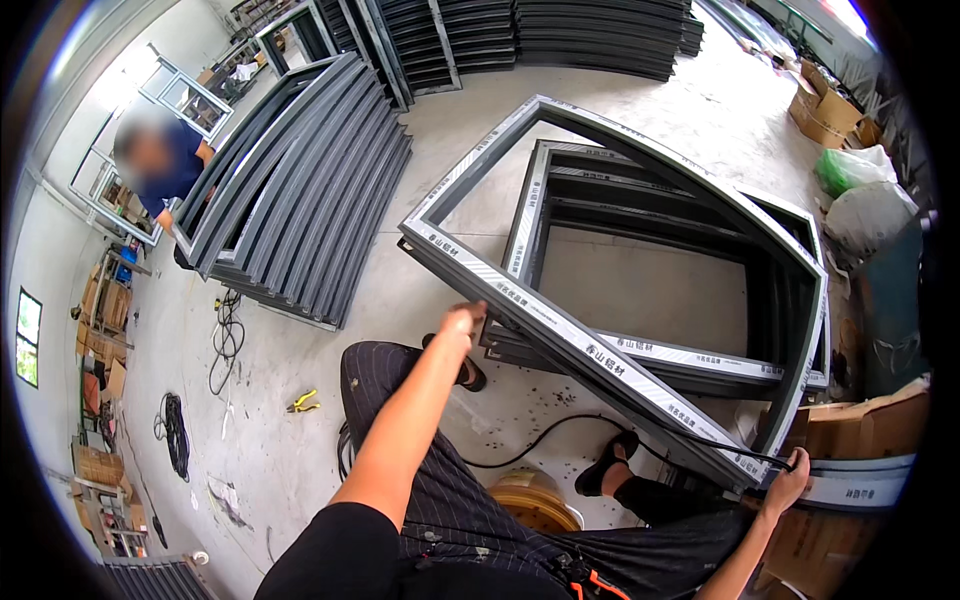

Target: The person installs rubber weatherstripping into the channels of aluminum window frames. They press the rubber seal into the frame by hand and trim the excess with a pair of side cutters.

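A large grey metal window frame point(600, 366) with printed white protective film lies at an angle across a stack of similar frames point(522, 225). My left hand point(465, 318) is closed at the near rail of this top frame, its fingertips partly hidden against the edge. At the frame's near right corner, my right hand point(788, 480) is closed round a black cable point(540, 437). That cable runs along the near rail, then down across the floor between my feet. Whether the right hand also grips the corner, I cannot tell.
Leaning dark frames point(310, 180) stand at the left, with a person point(170, 165) behind them. More frames point(600, 35) are stacked at the back. Yellow-handled pliers point(302, 402) and coiled cable point(174, 440) lie on the floor. A yellow bucket point(535, 497) is beneath me; cardboard point(868, 425) lies right.
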